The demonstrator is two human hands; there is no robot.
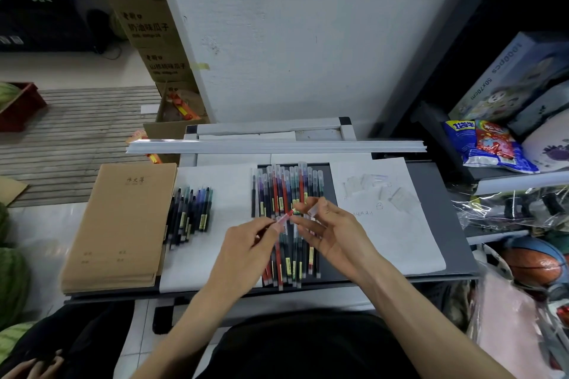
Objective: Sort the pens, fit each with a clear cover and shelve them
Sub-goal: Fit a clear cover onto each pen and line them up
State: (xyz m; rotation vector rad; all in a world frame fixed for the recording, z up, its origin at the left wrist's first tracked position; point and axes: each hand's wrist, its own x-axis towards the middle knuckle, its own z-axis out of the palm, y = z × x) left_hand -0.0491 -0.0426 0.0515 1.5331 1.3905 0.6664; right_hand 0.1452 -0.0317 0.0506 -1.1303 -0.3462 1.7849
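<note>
A red pen (285, 215) is held just above the desk (437, 194), pinched in the left hand (246, 243) with its tip angled up and to the right. It points at a clear cover (314, 211) held in the fingers of the right hand (329, 231). Beneath them lie the capped pens (288, 188), red, blue, green and black, side by side with their clear ends pointing away. A smaller cluster of dark pens (189, 214) sits apart to the left on white paper. The loose covers (374, 186) are scattered on the sheet to the right.
</note>
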